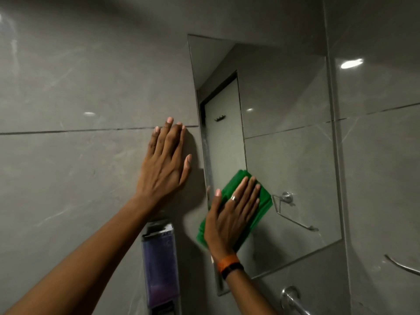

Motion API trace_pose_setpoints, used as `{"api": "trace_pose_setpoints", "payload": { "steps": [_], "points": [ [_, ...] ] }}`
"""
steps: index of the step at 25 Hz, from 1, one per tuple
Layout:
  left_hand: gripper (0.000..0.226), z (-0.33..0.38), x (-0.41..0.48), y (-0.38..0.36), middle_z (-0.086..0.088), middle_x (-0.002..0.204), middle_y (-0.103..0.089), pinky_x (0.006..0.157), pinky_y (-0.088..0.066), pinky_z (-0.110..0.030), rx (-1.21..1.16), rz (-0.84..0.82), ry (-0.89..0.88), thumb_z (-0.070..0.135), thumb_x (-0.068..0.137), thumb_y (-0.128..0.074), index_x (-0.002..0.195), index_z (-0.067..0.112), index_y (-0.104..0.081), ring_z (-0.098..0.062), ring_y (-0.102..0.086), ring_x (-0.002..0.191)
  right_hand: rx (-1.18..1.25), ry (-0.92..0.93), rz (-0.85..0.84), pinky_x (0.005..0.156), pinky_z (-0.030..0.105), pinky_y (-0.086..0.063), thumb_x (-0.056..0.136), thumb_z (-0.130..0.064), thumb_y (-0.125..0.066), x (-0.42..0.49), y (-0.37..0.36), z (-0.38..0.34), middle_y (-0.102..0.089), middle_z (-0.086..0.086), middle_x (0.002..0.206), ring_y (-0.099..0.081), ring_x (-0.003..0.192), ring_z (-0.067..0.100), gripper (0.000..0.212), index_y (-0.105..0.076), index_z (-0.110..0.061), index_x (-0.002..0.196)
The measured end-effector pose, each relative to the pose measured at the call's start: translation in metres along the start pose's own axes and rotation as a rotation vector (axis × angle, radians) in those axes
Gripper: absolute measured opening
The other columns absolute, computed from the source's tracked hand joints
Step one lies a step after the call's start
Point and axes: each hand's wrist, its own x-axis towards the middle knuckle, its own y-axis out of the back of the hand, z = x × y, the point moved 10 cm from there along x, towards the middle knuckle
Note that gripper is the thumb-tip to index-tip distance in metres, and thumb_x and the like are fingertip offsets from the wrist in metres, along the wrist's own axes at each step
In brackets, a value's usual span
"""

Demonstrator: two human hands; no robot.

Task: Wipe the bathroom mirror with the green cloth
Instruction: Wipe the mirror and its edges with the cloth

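Observation:
A tall frameless mirror point(284, 133) hangs on the grey tiled wall. A folded green cloth point(261, 203) lies flat against the mirror's lower left part. My right hand point(231, 217) presses on the cloth with fingers spread, a ring on one finger and an orange and black band at the wrist. My left hand point(166, 160) rests flat and empty on the wall tile just left of the mirror's edge, fingers apart.
A wall-mounted soap dispenser point(160, 264) with purple liquid sits below my left hand. A chrome tap point(292, 298) juts out under the mirror. A chrome rail point(402, 266) is at the right. The mirror reflects a door and a holder.

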Motion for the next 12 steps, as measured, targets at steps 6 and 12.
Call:
{"api": "trace_pose_setpoints", "payload": {
  "steps": [6,12],
  "points": [
    [0.066,-0.023,0.015,0.013,-0.026,0.162,-0.027,0.128,-0.011,-0.047,0.008,0.067,0.024,0.038,0.103,-0.028,0.155,-0.003,-0.024,-0.033,-0.014,0.154,0.131,0.120,0.036,0.130,0.052,-0.012,0.102,-0.061,-0.020,0.127,0.005,-0.121,-0.012,0.012,0.171,-0.008,0.159,0.028,0.079,-0.012,-0.009,0.161],
    [0.067,-0.034,0.032,0.018,-0.027,0.161,-0.030,0.127,-0.016,-0.050,0.046,0.034,0.047,0.038,0.103,-0.028,0.154,-0.004,-0.026,-0.036,-0.017,0.154,0.267,0.293,-0.150,0.130,0.047,0.006,0.106,-0.049,-0.034,0.232,0.005,-0.217,-0.001,0.012,0.172,0.004,0.159,0.027,0.074,-0.006,-0.008,0.161]
  ]
}}
